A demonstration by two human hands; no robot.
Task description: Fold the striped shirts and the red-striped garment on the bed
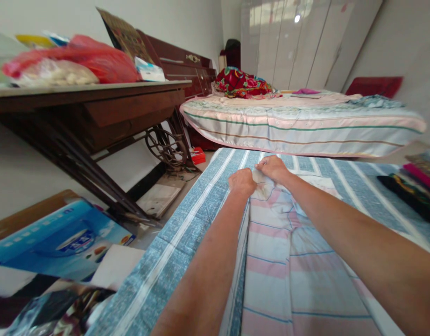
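Observation:
A pale garment or cloth (271, 261) with pink bands and thin blue lines lies lengthwise on the blue-and-white striped bed cover (186, 228). Its far end, creased and whitish, is between my two hands. My left hand (242, 181) is closed on the left corner of that end, knuckles up. Just beyond it, my right hand (271, 167) pinches the far edge. The fingertips of both hands are partly hidden. A pale cloth part spreads to the right, under my right forearm.
Folded clothes (416, 186) are stacked on the right. Another bed (299, 126) with a floral red quilt (241, 83) stands ahead. At left is a sewing-machine table (95, 95) carrying red plastic bags (95, 58); a blue box (67, 238) lies below it.

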